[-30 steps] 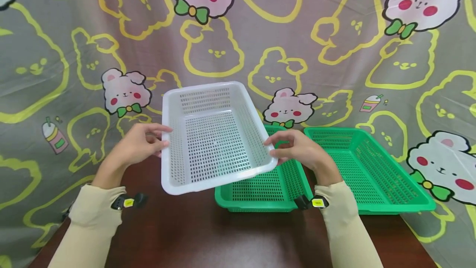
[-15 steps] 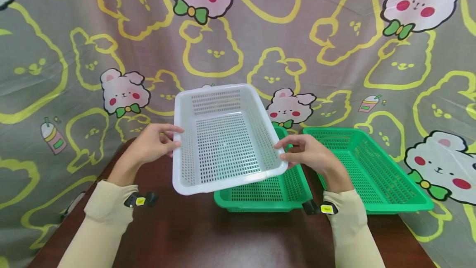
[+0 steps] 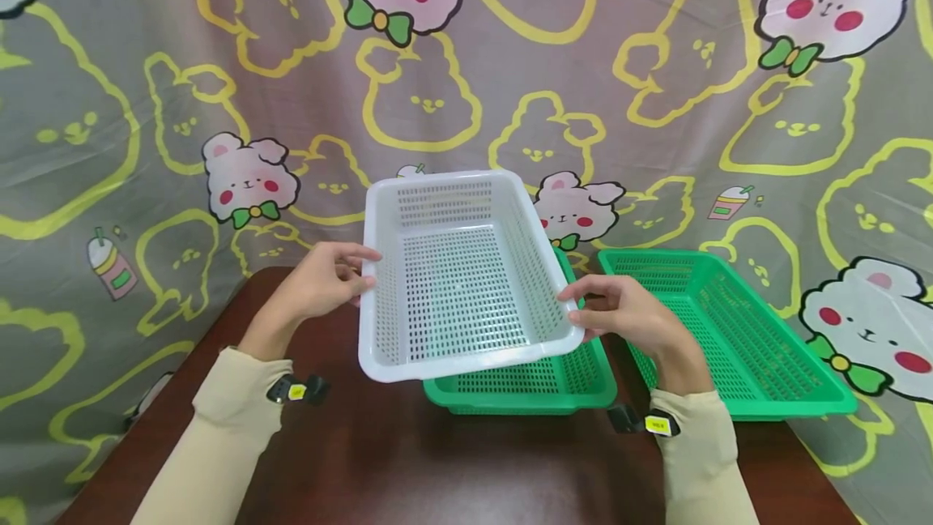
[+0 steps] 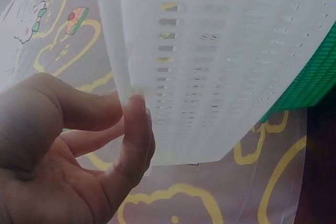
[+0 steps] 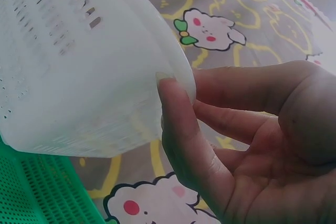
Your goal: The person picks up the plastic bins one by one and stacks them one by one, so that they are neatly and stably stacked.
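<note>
A white perforated plastic basket (image 3: 466, 290) is held up in the air, its inside facing me and its near right corner raised a little. My left hand (image 3: 324, 286) pinches its left rim between thumb and fingers, and the left wrist view shows that grip on the rim (image 4: 116, 51) closely. On the other side my right hand (image 3: 627, 318) pinches the right rim near the front corner; the right wrist view shows the thumb and fingers on either side of the basket's lip (image 5: 181, 72). Nothing lies inside the white basket.
Behind and below the white basket, a green basket (image 3: 521, 403) stands on the dark brown table (image 3: 350, 460), partly hidden by it. A second green basket (image 3: 773, 403) sits to its right. A patterned curtain (image 3: 466, 63) hangs behind the table.
Both hands have carried the white basket to the right and slightly down, so it covers more of the nearer green basket. The grips look the same, and the green baskets stay put.
</note>
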A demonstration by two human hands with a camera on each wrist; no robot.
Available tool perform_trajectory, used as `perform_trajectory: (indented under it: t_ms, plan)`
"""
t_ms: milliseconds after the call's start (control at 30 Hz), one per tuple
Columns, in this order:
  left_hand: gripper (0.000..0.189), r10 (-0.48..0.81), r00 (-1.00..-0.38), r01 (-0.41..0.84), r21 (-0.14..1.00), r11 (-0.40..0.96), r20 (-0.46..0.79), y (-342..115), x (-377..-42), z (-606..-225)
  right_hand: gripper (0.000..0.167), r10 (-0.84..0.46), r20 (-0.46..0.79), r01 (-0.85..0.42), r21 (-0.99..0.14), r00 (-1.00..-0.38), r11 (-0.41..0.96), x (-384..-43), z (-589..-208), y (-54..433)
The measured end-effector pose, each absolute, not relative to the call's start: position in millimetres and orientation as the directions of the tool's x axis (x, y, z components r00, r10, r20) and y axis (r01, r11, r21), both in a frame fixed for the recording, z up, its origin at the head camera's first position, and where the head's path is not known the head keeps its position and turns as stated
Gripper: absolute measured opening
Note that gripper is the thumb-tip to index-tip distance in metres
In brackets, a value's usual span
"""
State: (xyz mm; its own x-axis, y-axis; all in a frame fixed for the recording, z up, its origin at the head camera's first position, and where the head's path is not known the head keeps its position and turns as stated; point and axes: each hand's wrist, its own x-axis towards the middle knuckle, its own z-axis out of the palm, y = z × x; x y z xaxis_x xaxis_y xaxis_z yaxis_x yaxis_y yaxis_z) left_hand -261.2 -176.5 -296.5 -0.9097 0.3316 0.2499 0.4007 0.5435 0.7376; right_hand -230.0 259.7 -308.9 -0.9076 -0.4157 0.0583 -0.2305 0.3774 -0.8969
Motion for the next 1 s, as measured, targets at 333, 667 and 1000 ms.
perform_trajectory:
  t_ms: [333,667,1000]
  plan:
    - [0.04,0.31,-0.916,0.391,0.735,0.554,0.253,-169.3,-262.8,-294.1,0.036,-0.397,0.064,-0.233,-0.89,-0.916,0.393,-226.9,-308.9,265.2]
    - [0.039,0.333,-0.907,0.403,0.756,0.515,0.257,-165.8,-262.9,-288.5,0.04,-0.355,0.066,-0.228,-0.87,-0.933,0.438,-223.1,-299.7,268.1]
    - [0.04,0.321,-0.914,0.388,0.763,0.517,0.248,-159.1,-263.3,-292.6,0.04,-0.358,0.066,-0.231,-0.867,-0.932,0.441,-219.2,-300.0,274.1]
